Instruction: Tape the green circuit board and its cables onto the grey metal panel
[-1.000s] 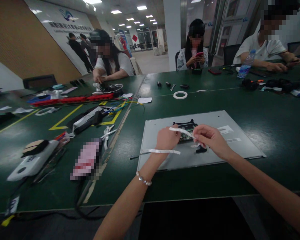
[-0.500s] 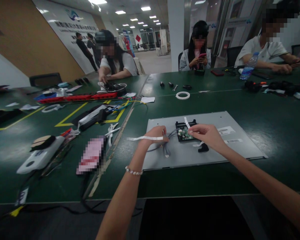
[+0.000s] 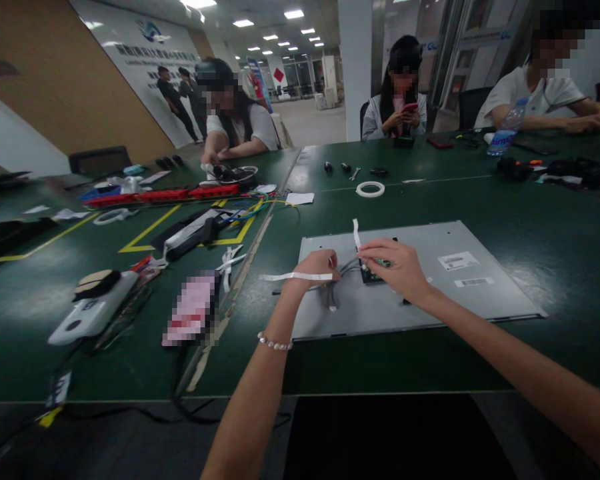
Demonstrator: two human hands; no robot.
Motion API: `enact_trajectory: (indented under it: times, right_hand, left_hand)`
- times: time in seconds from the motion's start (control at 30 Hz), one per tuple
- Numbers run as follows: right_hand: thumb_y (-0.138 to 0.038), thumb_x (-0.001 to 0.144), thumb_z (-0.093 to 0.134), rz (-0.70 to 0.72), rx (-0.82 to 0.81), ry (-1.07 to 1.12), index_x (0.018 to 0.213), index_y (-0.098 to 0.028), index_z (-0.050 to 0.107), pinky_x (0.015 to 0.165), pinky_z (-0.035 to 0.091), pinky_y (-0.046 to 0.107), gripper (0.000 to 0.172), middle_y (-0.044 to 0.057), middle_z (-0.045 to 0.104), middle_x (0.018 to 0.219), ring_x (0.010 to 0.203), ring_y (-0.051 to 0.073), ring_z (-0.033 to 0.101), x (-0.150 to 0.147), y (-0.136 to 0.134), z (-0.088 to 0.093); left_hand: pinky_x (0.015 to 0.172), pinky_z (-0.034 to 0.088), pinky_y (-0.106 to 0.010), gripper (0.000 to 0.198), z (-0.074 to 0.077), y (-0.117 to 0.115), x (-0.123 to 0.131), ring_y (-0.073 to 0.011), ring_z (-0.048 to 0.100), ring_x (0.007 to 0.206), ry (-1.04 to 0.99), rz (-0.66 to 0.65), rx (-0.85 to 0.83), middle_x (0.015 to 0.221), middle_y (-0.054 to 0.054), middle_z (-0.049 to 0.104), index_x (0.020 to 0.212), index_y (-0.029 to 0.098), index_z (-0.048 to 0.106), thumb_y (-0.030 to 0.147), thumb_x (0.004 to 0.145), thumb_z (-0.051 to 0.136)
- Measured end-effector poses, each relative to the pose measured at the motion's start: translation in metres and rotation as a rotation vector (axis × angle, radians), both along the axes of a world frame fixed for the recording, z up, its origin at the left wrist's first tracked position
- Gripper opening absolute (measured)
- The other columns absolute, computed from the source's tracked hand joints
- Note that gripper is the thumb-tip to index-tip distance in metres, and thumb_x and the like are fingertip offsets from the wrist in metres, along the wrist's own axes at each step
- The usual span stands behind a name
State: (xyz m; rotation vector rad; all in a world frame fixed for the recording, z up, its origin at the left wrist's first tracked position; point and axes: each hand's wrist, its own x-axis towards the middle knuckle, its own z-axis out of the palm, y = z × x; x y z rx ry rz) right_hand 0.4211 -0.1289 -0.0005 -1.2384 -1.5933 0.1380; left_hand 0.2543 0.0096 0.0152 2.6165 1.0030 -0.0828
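Note:
A flat grey metal panel (image 3: 460, 303) lies on the table in front of me. On it sits a green circuit board in a black holder (image 3: 374, 277), mostly covered by my right hand. My left hand (image 3: 316, 268) is closed around grey cables (image 3: 349, 265) over the panel's left part; some ends hang below the fingers. One white tape strip (image 3: 296, 275) lies across the back of this hand and sticks out to the left. My right hand (image 3: 397, 267) pinches another white tape strip (image 3: 356, 233), which points up, close to the cables and the board's left edge.
A tape roll (image 3: 371, 190) and a small wrench (image 3: 355, 174) lie beyond the panel. To the left are a pink-screened phone (image 3: 193, 308), a white device (image 3: 93, 310) and red power strips (image 3: 165, 195). Several people sit around the table; a water bottle (image 3: 507, 130) stands far right.
My right hand has moved left with its tape strip, from over the board toward the cables. My left hand keeps its hold on the cables. The view has shifted slightly.

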Motion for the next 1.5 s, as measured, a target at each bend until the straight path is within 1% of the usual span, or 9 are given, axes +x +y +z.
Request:
enact_trajectory:
  times: [0.17, 0.33, 0.47, 0.67, 0.87, 0.97, 1.07, 1.27, 1.5]
  right_hand:
    - [-0.019, 0.087, 0.055, -0.016, -0.091, -0.002, 0.097, -0.019, 0.068, 0.082, 0.05, 0.029, 0.017, 0.003, 0.069, 0.097, 0.087, 0.015, 0.064, -0.005, 0.004, -0.014]
    - [-0.016, 0.088, 0.052, -0.005, -0.224, -0.23, 0.098, -0.018, 0.064, 0.077, 0.047, 0.028, 0.015, 0.004, 0.069, 0.09, 0.082, 0.016, 0.064, -0.01, 0.006, -0.024]
    - [-0.015, 0.09, 0.051, -0.047, -0.266, -0.401, 0.1, -0.017, 0.062, 0.078, 0.048, 0.032, 0.015, 0.007, 0.069, 0.093, 0.083, 0.018, 0.065, -0.014, 0.004, -0.024]
    - [-0.013, 0.091, 0.046, -0.02, -0.173, -0.516, 0.1, -0.015, 0.062, 0.088, 0.048, 0.035, 0.018, 0.011, 0.066, 0.107, 0.099, 0.02, 0.063, -0.018, -0.002, -0.026]
    - [-0.018, 0.095, 0.042, -0.1, -0.005, -0.368, 0.111, -0.015, 0.062, 0.097, 0.047, 0.035, 0.026, 0.009, 0.065, 0.116, 0.108, 0.018, 0.061, -0.013, 0.0, -0.018]
    - [-0.019, 0.095, 0.041, -0.095, -0.007, -0.325, 0.112, -0.017, 0.063, 0.097, 0.048, 0.035, 0.028, 0.008, 0.064, 0.119, 0.108, 0.017, 0.062, -0.012, 0.004, -0.017]
    - [-0.018, 0.095, 0.043, -0.066, -0.036, -0.375, 0.11, -0.017, 0.064, 0.098, 0.048, 0.036, 0.026, 0.008, 0.065, 0.118, 0.109, 0.017, 0.061, -0.015, 0.008, -0.023]
    - [-0.013, 0.092, 0.044, -0.059, -0.096, -0.579, 0.098, -0.013, 0.065, 0.098, 0.046, 0.036, 0.022, 0.013, 0.066, 0.111, 0.111, 0.019, 0.059, -0.021, 0.008, -0.034]
    - [-0.012, 0.092, 0.042, -0.052, -0.117, -0.732, 0.096, -0.012, 0.063, 0.106, 0.037, 0.038, 0.021, 0.013, 0.066, 0.11, 0.105, 0.019, 0.061, -0.021, 0.009, -0.039]
  left_hand:
    - [0.063, 0.041, -0.024, 0.031, -0.002, 0.001, -0.001, -0.0192, 0.061, 0.079, -0.009, 0.009, 0.03, 0.088, -0.006, 0.067, 0.092, 0.016, 0.06, 0.024, 0.063, 0.065]
    - [0.063, 0.042, -0.024, 0.029, 0.001, -0.002, 0.0, -0.0184, 0.059, 0.078, -0.02, 0.005, 0.044, 0.087, -0.006, 0.064, 0.087, 0.017, 0.056, 0.02, 0.061, 0.065]
    - [0.069, 0.044, -0.025, 0.024, 0.004, -0.004, 0.005, -0.017, 0.058, 0.079, -0.166, -0.033, 0.066, 0.088, -0.005, 0.062, 0.089, 0.016, 0.055, 0.016, 0.065, 0.06]
    - [0.071, 0.045, -0.026, 0.017, 0.003, -0.004, 0.014, -0.015, 0.058, 0.075, -0.268, -0.044, 0.104, 0.08, -0.004, 0.063, 0.079, 0.016, 0.06, 0.009, 0.073, 0.045]
    - [0.071, 0.045, -0.025, 0.017, 0.008, -0.005, 0.012, -0.0146, 0.057, 0.073, -0.358, 0.047, 0.215, 0.08, -0.004, 0.063, 0.08, 0.015, 0.062, 0.011, 0.076, 0.046]
    - [0.072, 0.045, -0.025, 0.016, 0.009, -0.005, 0.011, -0.0145, 0.057, 0.073, -0.405, 0.099, 0.291, 0.082, -0.004, 0.062, 0.081, 0.016, 0.062, 0.012, 0.077, 0.046]
    - [0.073, 0.045, -0.025, 0.016, 0.01, -0.005, 0.011, -0.0147, 0.058, 0.075, -0.413, 0.135, 0.318, 0.083, -0.004, 0.062, 0.081, 0.016, 0.062, 0.012, 0.076, 0.047]
    - [0.074, 0.047, -0.025, 0.016, 0.009, -0.007, 0.014, -0.0152, 0.06, 0.075, -0.325, 0.075, 0.235, 0.081, -0.005, 0.065, 0.08, 0.016, 0.064, 0.013, 0.076, 0.048]
    - [0.068, 0.046, -0.023, 0.015, -0.004, -0.006, 0.016, -0.0151, 0.061, 0.073, -0.226, -0.034, 0.093, 0.079, -0.005, 0.067, 0.079, 0.015, 0.066, 0.013, 0.072, 0.053]
